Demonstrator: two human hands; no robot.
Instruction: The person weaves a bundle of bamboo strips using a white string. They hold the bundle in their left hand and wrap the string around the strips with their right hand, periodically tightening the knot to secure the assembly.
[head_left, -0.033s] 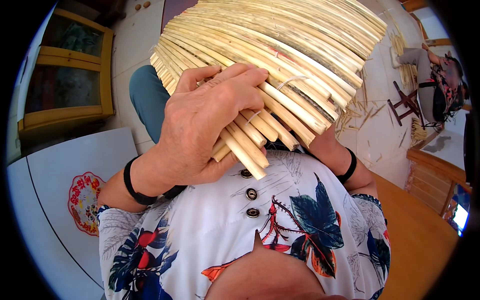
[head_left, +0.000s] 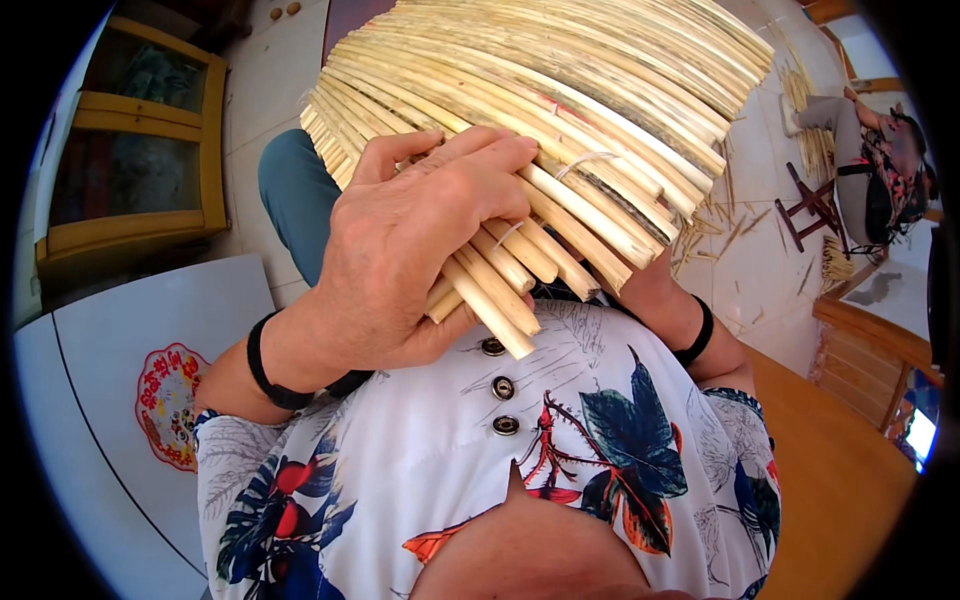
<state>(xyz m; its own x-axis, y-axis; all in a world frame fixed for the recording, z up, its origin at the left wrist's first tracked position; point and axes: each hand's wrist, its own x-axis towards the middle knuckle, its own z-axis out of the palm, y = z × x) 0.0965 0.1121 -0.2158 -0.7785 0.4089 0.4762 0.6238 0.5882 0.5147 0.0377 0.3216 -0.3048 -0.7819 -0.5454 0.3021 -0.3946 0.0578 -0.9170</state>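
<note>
A fanned mat of pale dried stalks, bound with thin strings, fills the upper middle above my patterned shirt. My left hand is closed round stalks at its lower left end, fingertips bent over the top. Their cut ends poke out below the fingers at uneven lengths. My right hand is mostly hidden beneath the right part of the mat; only its edge and wrist show, so its fingers cannot be made out.
At left stand a yellow glass-door cabinet and a white cabinet. A seated person, a dark folding stool and scattered stalks are at right, near wooden furniture. My teal-clad leg shows left of the mat.
</note>
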